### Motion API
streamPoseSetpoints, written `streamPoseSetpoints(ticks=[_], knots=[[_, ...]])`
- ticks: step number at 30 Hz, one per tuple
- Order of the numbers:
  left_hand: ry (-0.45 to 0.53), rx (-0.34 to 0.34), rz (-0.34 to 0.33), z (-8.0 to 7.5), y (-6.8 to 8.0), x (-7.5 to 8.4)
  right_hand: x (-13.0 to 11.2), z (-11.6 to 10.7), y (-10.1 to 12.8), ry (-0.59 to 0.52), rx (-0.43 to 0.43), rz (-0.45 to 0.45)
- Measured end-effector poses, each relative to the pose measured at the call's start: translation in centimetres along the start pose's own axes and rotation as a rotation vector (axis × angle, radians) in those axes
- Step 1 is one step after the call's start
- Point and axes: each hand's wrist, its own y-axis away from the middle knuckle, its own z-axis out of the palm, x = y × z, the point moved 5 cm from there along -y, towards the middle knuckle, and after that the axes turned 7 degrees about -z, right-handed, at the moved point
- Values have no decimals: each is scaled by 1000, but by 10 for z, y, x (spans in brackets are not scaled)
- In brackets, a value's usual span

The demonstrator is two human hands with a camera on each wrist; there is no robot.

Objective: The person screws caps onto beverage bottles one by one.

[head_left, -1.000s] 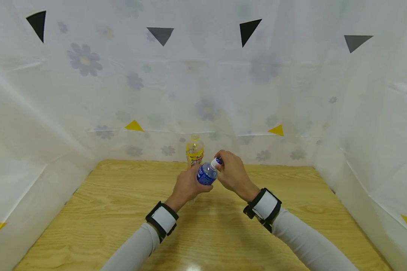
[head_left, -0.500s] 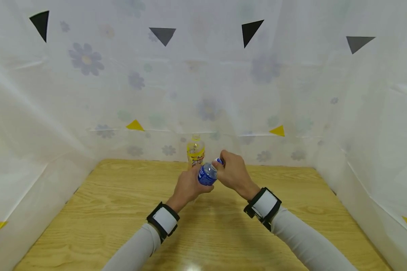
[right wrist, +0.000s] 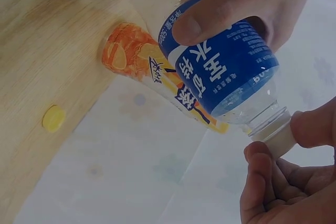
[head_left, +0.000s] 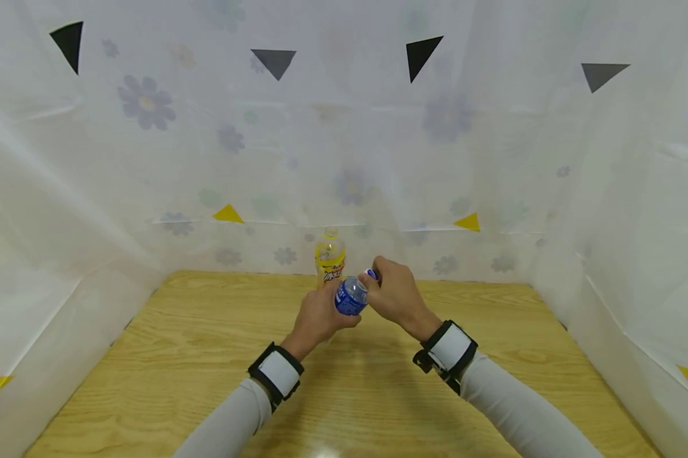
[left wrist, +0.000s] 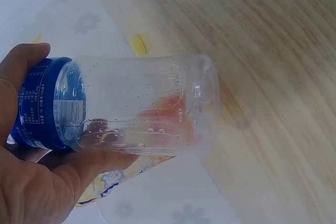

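Note:
A clear plastic bottle with a blue label is held tilted above the wooden table, its neck pointing right. My left hand grips its body round the label, thumb on top. My right hand pinches the white cap between thumb and fingers. In the left wrist view the bottle looks nearly empty, with droplets inside.
A yellow-labelled drink bottle stands uncapped just behind the hands, at the table's far edge. A small yellow cap lies on the table near it. White flowered sheeting walls in the table at the back and on both sides.
My right hand's fingers have closed further over the white cap, which shows less than before. The bottle and my left hand have barely shifted.

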Motion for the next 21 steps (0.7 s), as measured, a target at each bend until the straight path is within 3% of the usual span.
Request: streamPoseSetpoints(ticks=[5, 12, 17, 21], knots=[[-5, -6, -2, -1, -1, 0, 0, 0, 1, -5, -5, 2], [-8, -36, -58, 0, -2, -5, -5, -6, 3, 15, -110, 57], [-17, -34, -61, -2, -3, -5, -13, -9, 2, 20, -168, 34], [-10, -32, -51, -3, -3, -4, -16, -8, 2, 19, -158, 10]])
